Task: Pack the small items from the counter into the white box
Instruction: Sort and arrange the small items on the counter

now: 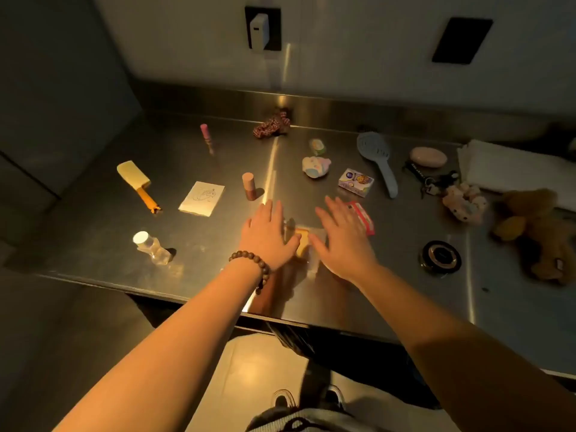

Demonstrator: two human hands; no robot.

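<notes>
Fingers [271, 210] of both hands are spread flat and nothing is gripped. Between the left hand [267, 236] and the right hand [341, 241], at the centre of the frame, a small yellow item [301, 244] in clear wrapping is seen on the steel counter [93, 232]. A red packet [364, 217] is partly covered by the right hand. A pink cylinder [249, 186] and a printed small box [356, 182] are placed just above the hands. Towards the left a white card [201, 198], a yellow brush [137, 183] and a clear bottle [151, 247] are scattered. Something white, folded or boxed [511, 168], is visible at the right edge; which cannot be told.
</notes>
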